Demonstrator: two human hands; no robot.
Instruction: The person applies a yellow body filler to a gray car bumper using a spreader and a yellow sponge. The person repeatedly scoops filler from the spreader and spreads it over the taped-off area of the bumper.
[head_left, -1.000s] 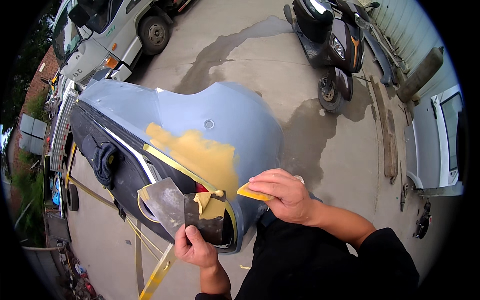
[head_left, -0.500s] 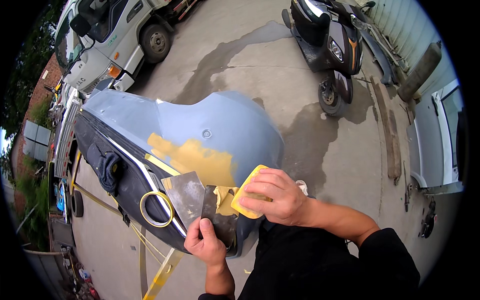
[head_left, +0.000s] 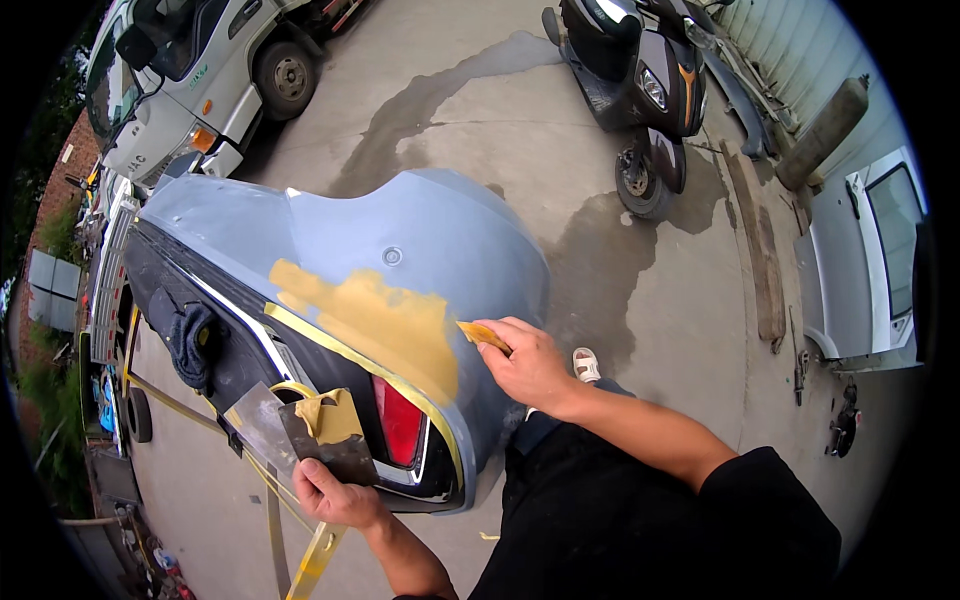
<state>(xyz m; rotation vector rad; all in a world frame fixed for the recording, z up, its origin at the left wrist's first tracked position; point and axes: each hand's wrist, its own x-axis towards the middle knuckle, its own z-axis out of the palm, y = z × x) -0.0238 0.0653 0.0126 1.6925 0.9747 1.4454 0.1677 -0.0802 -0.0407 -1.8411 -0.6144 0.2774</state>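
we've got two hands (head_left: 338, 497), two metal plates (head_left: 262, 424), one yellow spreader (head_left: 483, 335), one red tail light (head_left: 398, 425), one scooter (head_left: 640, 85)!

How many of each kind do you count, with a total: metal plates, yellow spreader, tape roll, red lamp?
Metal plates: 2
Yellow spreader: 1
Tape roll: 1
Red lamp: 1
Total: 5

A yellow spreader (head_left: 482, 334) tilts near a tan filler patch (head_left: 385, 328) on the blue-grey bumper (head_left: 460, 225); a dark metal plate (head_left: 342, 458) bears yellowish putty (head_left: 328, 420).
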